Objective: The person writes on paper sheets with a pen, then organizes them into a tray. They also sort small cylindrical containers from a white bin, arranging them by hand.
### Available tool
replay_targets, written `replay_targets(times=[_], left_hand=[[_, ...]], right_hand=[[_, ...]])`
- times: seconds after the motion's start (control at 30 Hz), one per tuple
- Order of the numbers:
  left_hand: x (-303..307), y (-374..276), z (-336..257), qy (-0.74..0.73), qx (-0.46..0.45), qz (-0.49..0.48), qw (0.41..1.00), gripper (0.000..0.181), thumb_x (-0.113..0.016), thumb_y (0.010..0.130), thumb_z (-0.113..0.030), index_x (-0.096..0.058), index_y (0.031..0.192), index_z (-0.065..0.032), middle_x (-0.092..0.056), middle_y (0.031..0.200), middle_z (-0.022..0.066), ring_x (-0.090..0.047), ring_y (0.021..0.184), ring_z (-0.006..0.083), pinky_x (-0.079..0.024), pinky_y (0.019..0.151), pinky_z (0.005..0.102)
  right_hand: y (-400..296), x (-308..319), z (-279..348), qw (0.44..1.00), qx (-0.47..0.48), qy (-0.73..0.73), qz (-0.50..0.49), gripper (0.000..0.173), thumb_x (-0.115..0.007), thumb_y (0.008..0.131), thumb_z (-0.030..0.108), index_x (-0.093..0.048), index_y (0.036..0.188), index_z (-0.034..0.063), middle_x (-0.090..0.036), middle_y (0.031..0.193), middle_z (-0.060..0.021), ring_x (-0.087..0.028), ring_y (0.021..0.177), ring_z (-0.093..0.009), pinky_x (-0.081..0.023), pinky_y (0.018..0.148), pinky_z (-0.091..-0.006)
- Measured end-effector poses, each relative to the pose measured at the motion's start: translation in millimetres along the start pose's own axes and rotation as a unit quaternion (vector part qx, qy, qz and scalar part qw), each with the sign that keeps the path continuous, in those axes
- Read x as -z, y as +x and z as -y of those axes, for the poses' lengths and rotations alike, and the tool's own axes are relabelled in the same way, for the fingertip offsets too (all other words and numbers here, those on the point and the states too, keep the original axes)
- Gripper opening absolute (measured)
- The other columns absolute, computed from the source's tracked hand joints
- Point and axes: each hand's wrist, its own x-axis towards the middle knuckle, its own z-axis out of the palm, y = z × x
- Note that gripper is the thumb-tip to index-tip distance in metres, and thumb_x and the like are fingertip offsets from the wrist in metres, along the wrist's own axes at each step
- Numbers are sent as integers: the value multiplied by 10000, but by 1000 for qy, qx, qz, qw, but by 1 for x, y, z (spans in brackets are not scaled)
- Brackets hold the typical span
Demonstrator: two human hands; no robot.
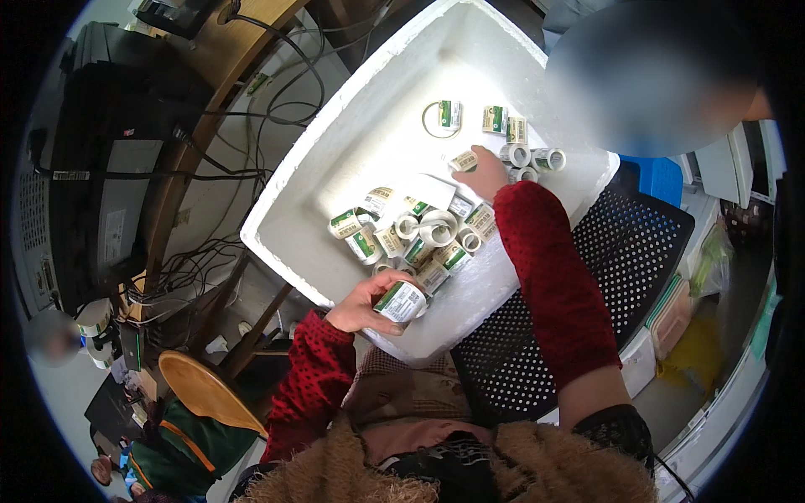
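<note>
A large white foam box lies before me with many rolls of printed labels inside. In my left hand, over the box's near edge, is a thick label roll with a green and white printed face. My right hand reaches into the middle of the box, its fingers around a smaller label roll. Between the hands lies a heap of rolls, some upright, some on their sides. Several more rolls stand right of my right hand. A single roll rests farther back beside a thin loop.
At left, a black machine and hanging cables border a wooden desk. A wooden chair stands lower left. Right of the box are a black perforated panel and a blue plastic item. Another person is at upper right.
</note>
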Motion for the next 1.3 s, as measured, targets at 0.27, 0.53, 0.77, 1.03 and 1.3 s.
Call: replay_targets(times=[0.27, 0.53, 0.77, 1.03, 1.3], left_hand=[[-1, 0, -2, -36, -10, 11, 999, 744, -797, 642, -2, -472, 1308, -64, -567, 1238, 51, -522, 1143, 158, -393, 1004, 308], [-1, -6, -4, -44, -10, 1, 999, 773, -816, 617, -74, -471, 1308, -59, -568, 1230, 68, -525, 1149, 184, -382, 1013, 314], [19, -26, -11, -68, -31, -6, 997, 874, -860, 571, -193, -452, 1315, 12, -573, 1209, 178, -547, 1153, 273, -394, 1018, 368], [19, -20, -11, -106, -68, 22, 992, 906, -878, 573, -311, -458, 1301, 27, -578, 1189, 204, -562, 1128, 290, -423, 992, 390], [24, -19, -12, -131, -44, 57, 989, 895, -882, 586, -274, -446, 1309, 22, -560, 1225, 181, -543, 1154, 272, -400, 1004, 376]], right_hand=[[-7, 22, 22, 781, -135, 564, 233, 360, -453, 1006, 274, -517, 1205, -18, -578, 1147, -129, -582, 981, -181, -487, 858, -293], [0, 15, 33, 608, -264, 719, 207, 526, -328, 987, 392, -445, 1252, -47, -542, 1175, -205, -546, 968, -280, -439, 865, -381], [10, 4, 28, 605, -231, 725, 236, 493, -275, 995, 347, -445, 1298, -2, -540, 1193, -208, -534, 1026, -308, -431, 825, -394], [22, -22, 60, 827, -132, 531, 130, 386, -507, 964, 283, -537, 1221, -3, -616, 1035, -93, -597, 904, -137, -492, 762, -257], [62, -74, 76, 985, 58, 149, -69, 405, -471, 963, 282, -502, 1262, 10, -607, 1110, -254, -584, 1029, -399, -448, 927, -432]])
